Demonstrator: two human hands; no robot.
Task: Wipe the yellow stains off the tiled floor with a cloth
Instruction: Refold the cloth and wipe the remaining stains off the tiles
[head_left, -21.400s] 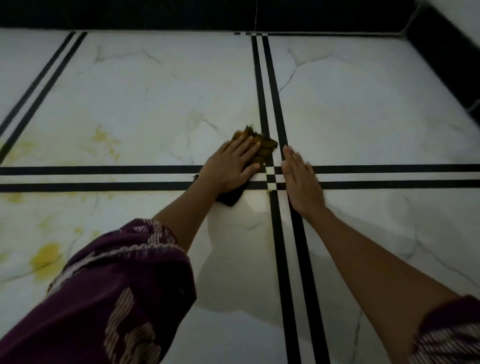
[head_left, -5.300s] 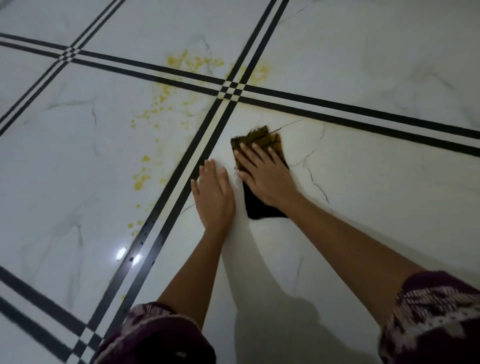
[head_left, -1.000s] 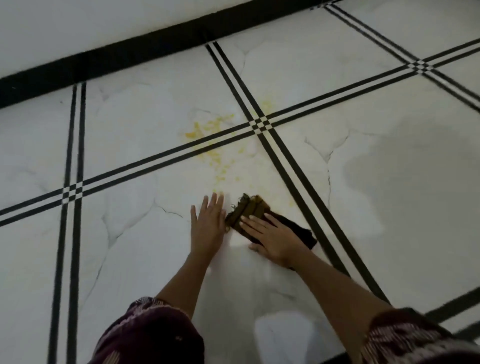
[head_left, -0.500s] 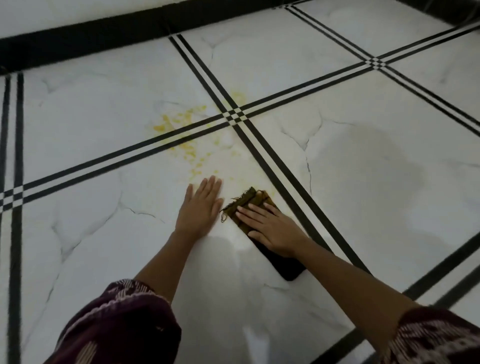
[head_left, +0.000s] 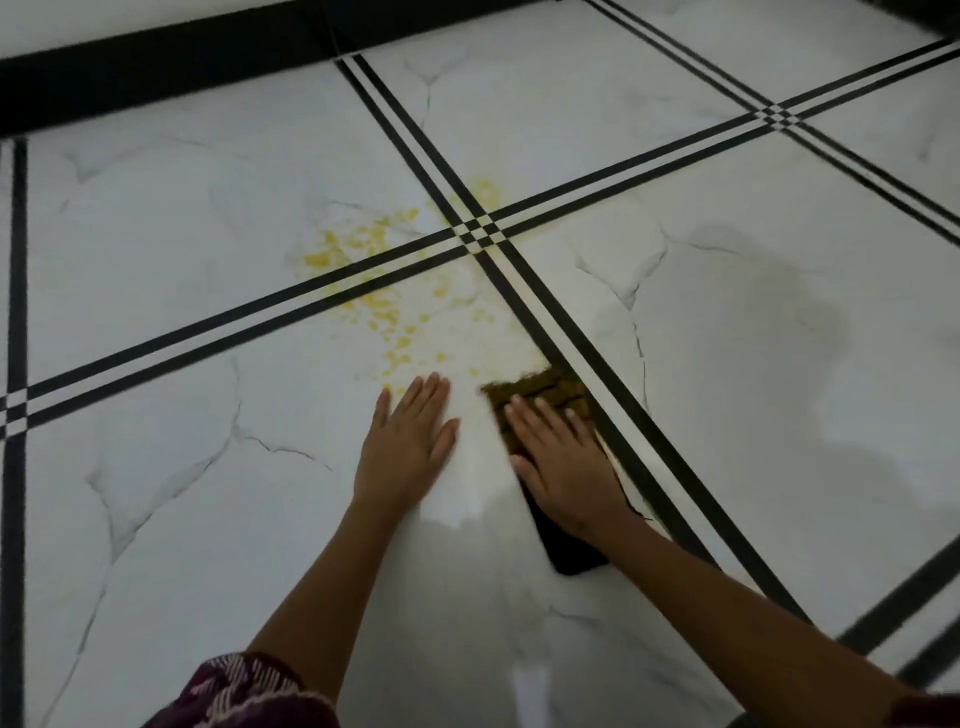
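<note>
Yellow stains (head_left: 374, 280) speckle a white marble-look tiled floor (head_left: 779, 322), spread about the crossing of two double black lines (head_left: 480, 234) and trailing down toward a person's two hands. The right hand (head_left: 563, 462) lies flat with fingers spread on a dark cloth (head_left: 540, 397), pressing it to the tile rather than gripping it; the cloth is a folded strip whose long axis runs from under the wrist up and slightly left, its brownish front edge just beside the black line that slants down to the right. The left hand (head_left: 408, 441) is open, palm down on bare tile, holding nothing, its fingertips all but touching the nearest yellow specks. The stains lie ahead of both hands and to the left of the cloth, so the left hand is nearer them, while the cloth would likely have to travel forward and leftward to meet them. The tile is glossy, and looks damp and darker to the right of the line. A black band (head_left: 156, 62) along the top marks the foot of a wall. A patterned maroon sleeve (head_left: 244, 691) shows at the bottom edge.
</note>
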